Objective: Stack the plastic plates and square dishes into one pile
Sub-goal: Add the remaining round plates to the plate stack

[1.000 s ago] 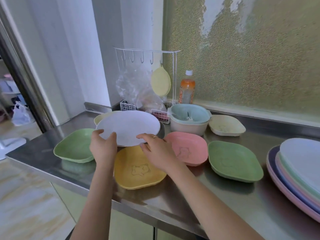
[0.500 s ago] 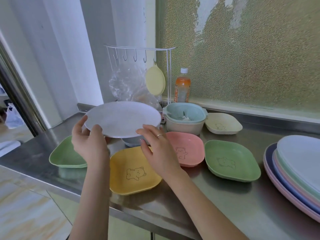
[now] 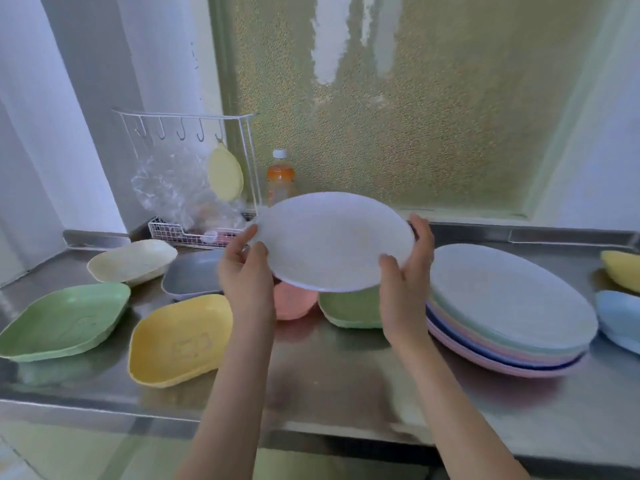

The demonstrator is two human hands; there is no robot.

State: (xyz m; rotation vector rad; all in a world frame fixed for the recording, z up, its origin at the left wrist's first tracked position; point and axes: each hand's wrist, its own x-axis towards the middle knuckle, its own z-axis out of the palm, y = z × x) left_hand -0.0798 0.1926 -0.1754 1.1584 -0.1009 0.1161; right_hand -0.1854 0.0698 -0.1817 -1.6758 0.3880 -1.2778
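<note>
1. Lifting is done: the white plate [image 3: 334,242], which a second ago lay low at the desk's back-left among the square dishes, is now raised and carried rightward, close to the pile of round plates [image 3: 512,306] near the desk's right edge. That suggests you are one placement away from adding it to the pile.
2. Your left hand [image 3: 247,271] has a closed grip on the plate's left rim, thumb on top and fingers curled beneath.
3. Your right hand [image 3: 407,271] grips the right rim the same way, thumb over the front edge and fingers wrapped behind it. The plate hangs clear of the desk [image 3: 346,375], roughly level, tipped slightly toward you.
4. Square dishes remain loose: a green dish [image 3: 65,320] and a yellow dish [image 3: 180,337] toward the front-left, a cream dish [image 3: 133,259] and a grey dish [image 3: 194,275] behind them, a pink dish [image 3: 294,301] and another green dish [image 3: 353,308] under the raised plate, and a yellow one [image 3: 621,270] and a blue one [image 3: 620,318] at the right edge.
</note>
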